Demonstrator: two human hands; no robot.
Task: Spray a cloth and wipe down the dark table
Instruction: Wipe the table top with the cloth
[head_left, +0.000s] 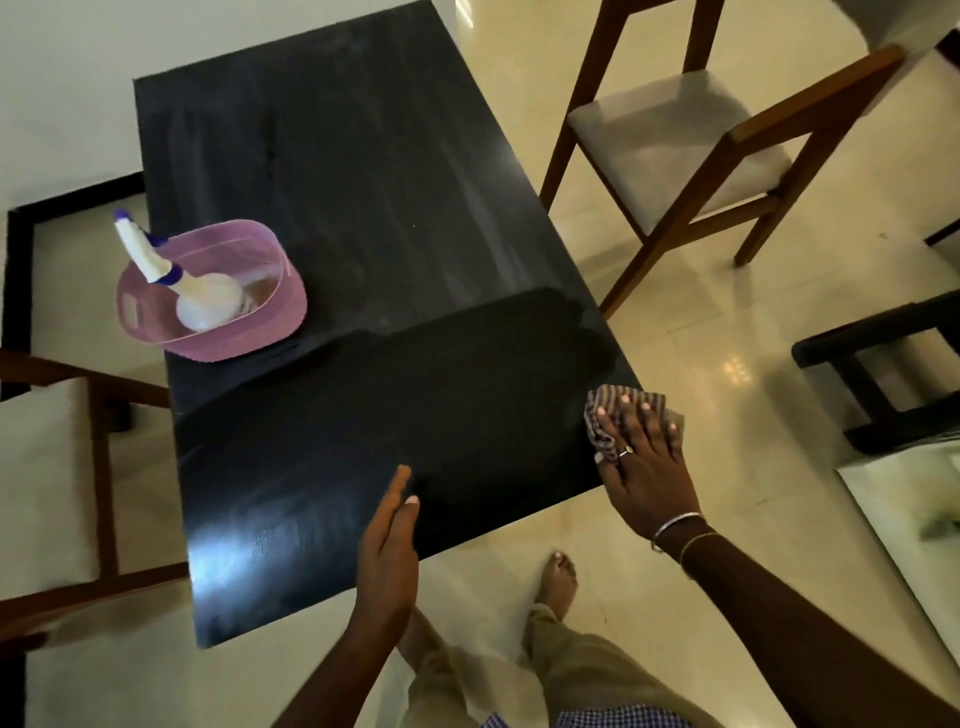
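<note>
Your right hand (641, 457) lies flat on the striped cloth (602, 415), fingers spread and straight, pressing it onto the dark table (363, 208) at its near right edge. Your left hand (387, 551) holds nothing: fingers straight and together, it stands on its edge at the table's near side, fingertips over the top. The spray bottle (176, 280) leans inside the pink basket (260, 332) on the table's left side, well apart from both hands.
</note>
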